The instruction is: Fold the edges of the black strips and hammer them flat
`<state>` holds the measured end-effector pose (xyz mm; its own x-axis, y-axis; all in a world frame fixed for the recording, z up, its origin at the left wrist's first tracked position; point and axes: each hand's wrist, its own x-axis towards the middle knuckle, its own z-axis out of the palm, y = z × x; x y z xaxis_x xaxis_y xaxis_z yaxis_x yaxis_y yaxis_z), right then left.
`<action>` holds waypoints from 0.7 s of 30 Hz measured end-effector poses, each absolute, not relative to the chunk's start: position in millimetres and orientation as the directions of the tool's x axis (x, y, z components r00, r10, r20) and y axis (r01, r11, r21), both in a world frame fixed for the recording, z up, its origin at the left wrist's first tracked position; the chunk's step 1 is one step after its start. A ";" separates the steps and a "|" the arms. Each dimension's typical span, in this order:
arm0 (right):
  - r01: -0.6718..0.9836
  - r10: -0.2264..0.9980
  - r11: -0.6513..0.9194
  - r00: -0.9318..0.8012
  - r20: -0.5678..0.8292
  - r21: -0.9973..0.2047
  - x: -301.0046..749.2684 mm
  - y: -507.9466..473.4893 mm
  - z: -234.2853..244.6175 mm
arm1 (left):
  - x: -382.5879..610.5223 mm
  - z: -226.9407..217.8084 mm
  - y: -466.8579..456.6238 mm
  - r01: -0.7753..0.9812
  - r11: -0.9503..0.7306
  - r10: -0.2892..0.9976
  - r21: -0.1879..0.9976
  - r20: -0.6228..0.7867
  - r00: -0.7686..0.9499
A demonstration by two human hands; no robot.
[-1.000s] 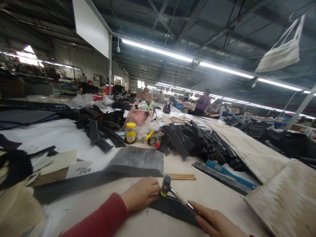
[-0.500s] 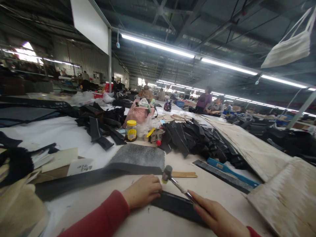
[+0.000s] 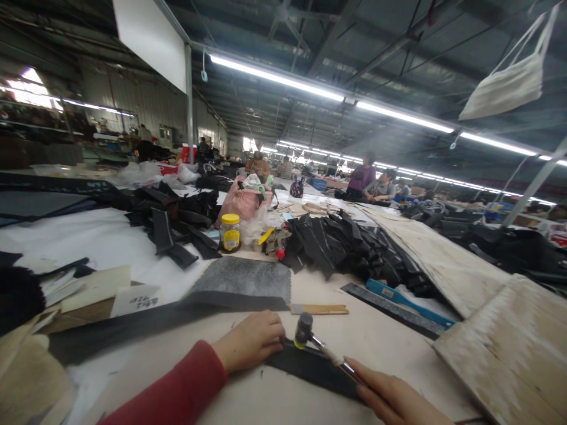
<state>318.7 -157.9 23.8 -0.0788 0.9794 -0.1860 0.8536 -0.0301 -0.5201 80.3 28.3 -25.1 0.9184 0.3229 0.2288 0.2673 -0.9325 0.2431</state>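
My right hand (image 3: 394, 392) is closed around the metal handle of a mallet (image 3: 303, 330), whose dark head has a yellow lower face. The head is low over the upper edge of a black strip (image 3: 316, 370); whether it touches the strip is unclear. My left hand (image 3: 254, 342) lies at the strip's left end, its fingers pressed together and bent over it. Part of the strip is hidden under this hand, and its far end runs behind my right hand. Behind the hands lies a grey fabric piece (image 3: 243, 280) with a darker folded edge.
A flat wooden stick (image 3: 321, 309) lies behind the mallet. Further back are a yellow-lidded jar (image 3: 230, 232), a pink bag (image 3: 243, 200) and a pile of black strips (image 3: 345, 242). A blue-handled tool (image 3: 407, 302) and a worn board (image 3: 509, 348) lie right. Co-workers (image 3: 361, 177) are far back.
The mallet head has come down from above the table to the black strip's edge. My left hand stays on the strip. The whole view has shifted slightly.
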 end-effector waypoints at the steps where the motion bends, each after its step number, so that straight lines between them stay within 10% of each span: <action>1: 0.856 0.986 -0.039 -0.052 -0.161 -0.516 320.2 -159.9 23.7 | 80.3 -24.7 28.2 0.269 -0.932 0.325 0.244 0.231 0.917; 21: 0.869 0.979 -0.198 0.197 -0.049 -0.453 358.6 -221.2 8.0 | 84.8 -26.7 32.1 0.223 -0.921 0.294 0.320 0.194 0.936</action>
